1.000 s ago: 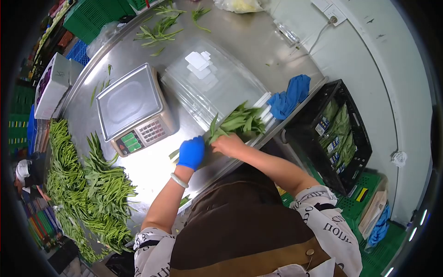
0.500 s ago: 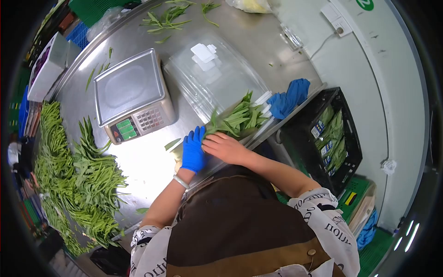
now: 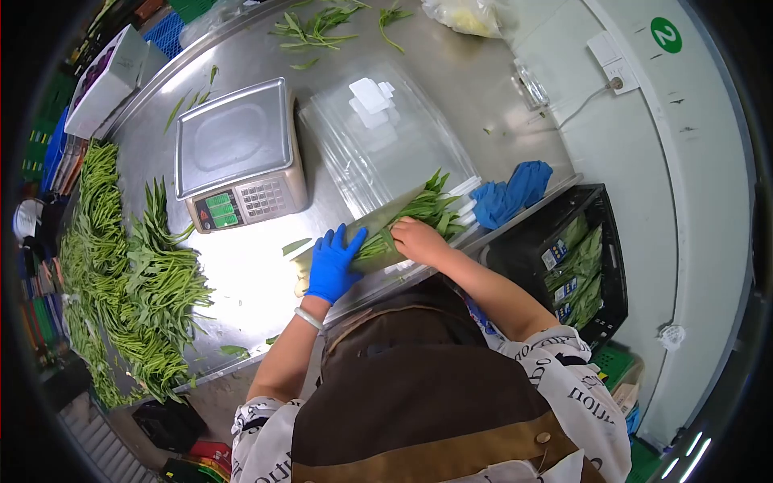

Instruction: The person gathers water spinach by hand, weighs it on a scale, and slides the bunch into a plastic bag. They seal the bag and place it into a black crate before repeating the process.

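A bundle of leafy greens (image 3: 435, 211) lies along the near edge of the metal table, partly wrapped in a clear plastic sheet or bag. My left hand (image 3: 332, 266), in a blue glove, rests on the wrapped stem end with its fingers spread. My bare right hand (image 3: 419, 240) has its fingers curled on the leaves farther right; its fingertips are partly hidden among them. Flat clear bags (image 3: 403, 153) with white labels (image 3: 371, 95) on top lie just beyond the bundle. A weighing scale (image 3: 235, 145) stands to the left of the bags.
Piled greens (image 3: 161, 298) cover the table's left side. A crumpled blue glove (image 3: 512, 194) sits at the right edge, above a black crate (image 3: 613, 266) of packed greens. Loose sprigs (image 3: 314, 28), a plastic bag of something yellow (image 3: 467, 16) and a white box (image 3: 109, 80) are farther back.
My right hand has moved right along the bundle, away from my left hand. More of the wrapped stems now show between them. The whole view has shifted slightly.
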`<state>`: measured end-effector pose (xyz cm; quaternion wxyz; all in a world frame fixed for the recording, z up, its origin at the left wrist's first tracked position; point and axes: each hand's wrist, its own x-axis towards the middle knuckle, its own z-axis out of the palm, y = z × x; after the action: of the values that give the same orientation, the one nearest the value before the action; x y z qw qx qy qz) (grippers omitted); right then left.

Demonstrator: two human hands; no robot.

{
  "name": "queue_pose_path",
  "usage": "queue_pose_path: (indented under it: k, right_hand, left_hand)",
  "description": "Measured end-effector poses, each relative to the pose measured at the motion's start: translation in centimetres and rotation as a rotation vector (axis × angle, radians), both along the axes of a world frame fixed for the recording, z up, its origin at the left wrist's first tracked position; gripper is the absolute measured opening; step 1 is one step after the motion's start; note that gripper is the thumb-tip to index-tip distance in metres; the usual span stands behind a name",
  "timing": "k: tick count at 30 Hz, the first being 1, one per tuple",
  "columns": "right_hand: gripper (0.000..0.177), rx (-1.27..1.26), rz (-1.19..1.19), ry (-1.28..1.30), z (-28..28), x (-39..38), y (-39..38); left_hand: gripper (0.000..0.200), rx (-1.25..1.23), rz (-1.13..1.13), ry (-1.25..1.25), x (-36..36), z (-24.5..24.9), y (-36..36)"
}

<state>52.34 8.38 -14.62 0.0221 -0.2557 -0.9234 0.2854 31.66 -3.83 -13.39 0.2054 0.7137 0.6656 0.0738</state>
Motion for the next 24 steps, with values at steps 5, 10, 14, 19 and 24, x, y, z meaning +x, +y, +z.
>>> queue_pose_path:
  k: [5,10,14,19,24]
  right_hand:
    - [0.021,0.185,-0.198,0.234,6.2,-0.9,-1.1]
    - [0.077,0.267,0.207,-0.018,8.6,-6.2,-3.3]
    - [0.09,0.002,0.284,-0.4,0.7,-8.0,1.2]
    - [0.078,-0.184,0.173,-0.412,4.8,-7.1,4.9]
    - [0.083,-0.366,-0.404,-0.119,11.0,4.2,8.1]
  left_hand:
    - [0.088,0.039,-0.002,0.029,0.0,-0.1,-0.4]
    - [0.064,0.131,0.007,0.004,0.2,-3.2,-1.3]
    - [0.065,0.272,0.026,0.064,1.2,-1.3,-2.5]
    - [0.053,0.552,0.042,-0.035,1.1,0.2,-3.8]
    - [0.038,0.598,0.231,-0.386,3.3,-0.3,1.9]
